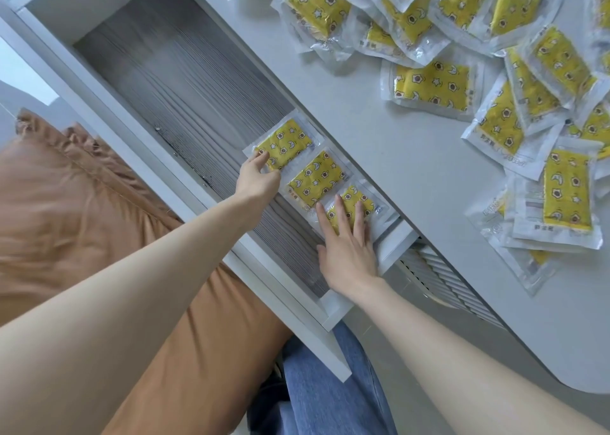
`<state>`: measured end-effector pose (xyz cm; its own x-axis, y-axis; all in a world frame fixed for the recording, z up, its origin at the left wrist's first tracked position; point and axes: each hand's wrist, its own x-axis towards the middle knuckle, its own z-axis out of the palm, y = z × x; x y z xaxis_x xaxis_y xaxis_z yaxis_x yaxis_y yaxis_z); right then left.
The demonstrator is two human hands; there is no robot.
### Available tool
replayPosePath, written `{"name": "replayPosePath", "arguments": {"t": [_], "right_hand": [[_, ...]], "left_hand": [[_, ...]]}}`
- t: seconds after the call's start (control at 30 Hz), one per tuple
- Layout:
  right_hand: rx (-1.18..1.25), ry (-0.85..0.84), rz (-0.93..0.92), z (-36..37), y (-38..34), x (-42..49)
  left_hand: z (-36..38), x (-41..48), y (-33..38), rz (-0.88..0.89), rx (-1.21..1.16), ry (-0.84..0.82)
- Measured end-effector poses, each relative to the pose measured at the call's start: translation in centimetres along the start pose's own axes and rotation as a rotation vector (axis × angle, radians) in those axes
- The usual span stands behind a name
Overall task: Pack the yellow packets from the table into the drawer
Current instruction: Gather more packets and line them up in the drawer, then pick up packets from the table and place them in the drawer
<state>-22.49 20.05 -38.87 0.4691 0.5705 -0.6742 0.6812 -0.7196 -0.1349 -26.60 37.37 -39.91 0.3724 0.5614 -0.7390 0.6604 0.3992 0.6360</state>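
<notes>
Big white table (379, 144) first, running along the drawer's right side, and it is cut off at the top and right of the view. The drawer (185, 71) stands pulled open, grey wood-grain floor showing, its far end clipped at the upper left. Left of the drawer lies a rumpled orange cloth (82, 203), partly blurred, and below the drawer's near end there's a strip of blue jeans (330, 385).

On the table, right of the drawer, a heap of yellow packets (462, 22) overlaps so much that many are half buried, and several run out of view. The print on their white margins is too small to read.

Each one is a clear pouch around a yellow pad with stars, moons and brown-centred flowers.

Three sit inside the drawer in a row against its right wall: the far packet (287, 141), the middle packet (317, 177) and the near packet (355, 200), edges overlapping.

The left hand (257, 179) is at the far packet, fingers curled, pinching its near corner. The right hand (346, 253) lies flat on the near packet, fingers (340, 213) straight and spread, pressing down and covering half of it.
</notes>
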Motion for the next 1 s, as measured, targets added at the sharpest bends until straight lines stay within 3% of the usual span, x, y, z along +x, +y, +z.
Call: {"name": "replayPosePath", "arguments": {"t": [0.5, 0.73, 1.0], "right_hand": [[0.189, 0.107, 0.054, -4.1, -1.2, -4.0], [0.272, 0.296, -0.043, -12.3, -4.7, -12.7], [0.272, 0.503, -0.089, -22.8, -4.8, -28.9]], "left_hand": [[-1.9, -5.3, 4.0, -0.014, 0.001, -0.061], [-5.9, -15.8, 9.8, 0.044, -0.025, -0.089], [-9.5, -33.0, 15.8, 0.178, -0.011, -0.141]]}}
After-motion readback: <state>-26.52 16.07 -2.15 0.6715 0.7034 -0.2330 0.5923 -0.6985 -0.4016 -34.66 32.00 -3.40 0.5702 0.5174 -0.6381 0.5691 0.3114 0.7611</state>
